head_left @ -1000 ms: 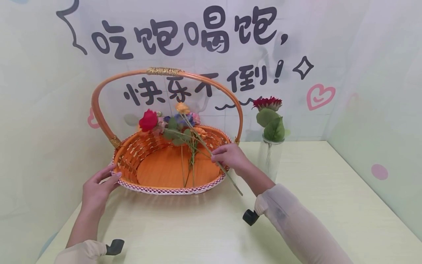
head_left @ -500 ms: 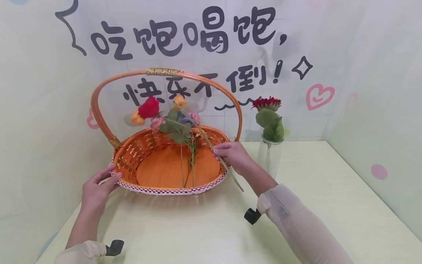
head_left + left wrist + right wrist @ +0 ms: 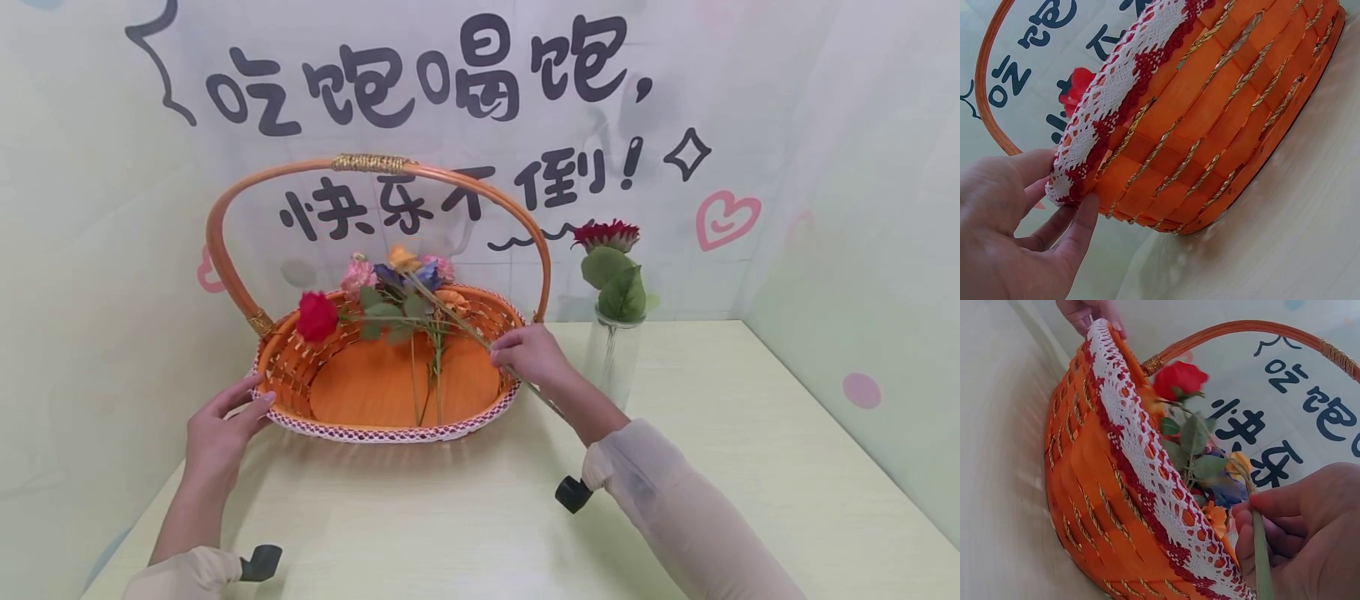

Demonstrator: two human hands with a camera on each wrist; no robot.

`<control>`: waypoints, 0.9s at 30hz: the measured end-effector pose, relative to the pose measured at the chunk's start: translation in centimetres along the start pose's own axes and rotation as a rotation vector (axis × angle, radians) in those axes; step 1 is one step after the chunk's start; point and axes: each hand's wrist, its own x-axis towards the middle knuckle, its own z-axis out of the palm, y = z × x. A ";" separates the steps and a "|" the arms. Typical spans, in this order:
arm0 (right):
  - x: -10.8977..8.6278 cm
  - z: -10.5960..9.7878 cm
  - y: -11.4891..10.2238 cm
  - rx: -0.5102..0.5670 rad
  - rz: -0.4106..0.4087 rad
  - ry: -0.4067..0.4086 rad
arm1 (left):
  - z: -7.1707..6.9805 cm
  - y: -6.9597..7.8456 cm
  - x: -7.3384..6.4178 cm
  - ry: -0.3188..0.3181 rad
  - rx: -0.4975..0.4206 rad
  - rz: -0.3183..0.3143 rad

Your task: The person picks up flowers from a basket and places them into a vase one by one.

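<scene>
An orange woven basket (image 3: 390, 435) with an arched handle and lace-trimmed rim stands on the table. At its left end my left hand (image 3: 219, 433) grips the rim; in the left wrist view the fingers lie on both sides of the lace trim (image 3: 1116, 94). My right hand (image 3: 534, 357) pinches the green stem (image 3: 1261, 550) of a red rose (image 3: 317, 317), over the basket's right end. The stem runs left across the basket, its rose head low inside the left part. Pink flowers (image 3: 358, 277), blue flowers (image 3: 429, 273) and a yellow-orange flower (image 3: 403, 258) cluster at the far rim.
Right of the basket stands a clear glass vase (image 3: 615, 358) holding a dark red flower (image 3: 609, 235) with green leaves. The tall basket handle (image 3: 375, 162) arches over the flowers. A printed wall hanging (image 3: 495, 67) lies close behind the table (image 3: 420, 517).
The red rose rises, then comes down to the left, into the basket's left part. My right hand shifts slightly right with the stem. The left hand stays on the rim.
</scene>
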 end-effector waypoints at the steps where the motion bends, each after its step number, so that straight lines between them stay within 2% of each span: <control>1: 0.0 0.0 0.1 -0.034 -0.016 0.005 | 0.0 0.0 0.0 0.001 0.002 -0.001; 9: -0.2 -0.3 0.2 -0.352 -0.170 0.048 | 0.0 -0.1 0.0 0.003 -0.003 -0.001; 11: -0.3 -0.5 0.1 -0.403 -0.195 0.043 | 0.0 -0.1 0.0 0.005 0.000 0.002; 13: -0.3 -0.8 0.0 -0.407 -0.198 0.032 | 0.1 -0.1 0.0 0.004 -0.004 0.005; 17: -0.4 -1.6 -0.2 -0.314 -0.162 0.021 | 0.1 -0.1 0.0 0.001 -0.011 0.008; 21: -0.3 -2.4 -0.4 -0.165 -0.092 0.008 | 0.1 0.0 -0.1 0.004 -0.005 0.002; 24: -0.2 -2.6 -0.3 0.010 -0.037 -0.018 | 0.0 0.0 -0.1 0.008 0.001 -0.007; 27: -0.1 -2.7 0.0 0.109 -0.009 0.001 | 0.0 0.0 -0.1 0.003 -0.001 -0.006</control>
